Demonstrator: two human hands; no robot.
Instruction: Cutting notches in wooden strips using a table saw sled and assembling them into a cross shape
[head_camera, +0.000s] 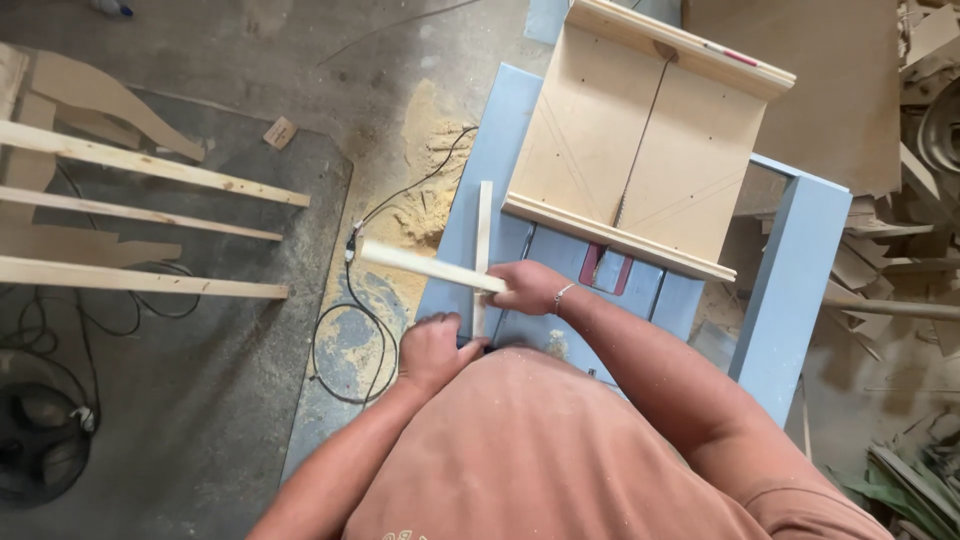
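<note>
The right hand closes its fingers on a wooden strip, while the left hand steadies another strip, fingers curled, on the blue bench.

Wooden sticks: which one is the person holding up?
The pale wooden stick gripped in the right hand, slanting left over the floor. The other thin wooden stick lies flat on the blue table.

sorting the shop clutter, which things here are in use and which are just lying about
In use:
right hand gripping a wood strip
left hand at a second strip
blue saw table
wooden sled

Lying about:
long slats
black cable
sawdust
offcut pile
</note>
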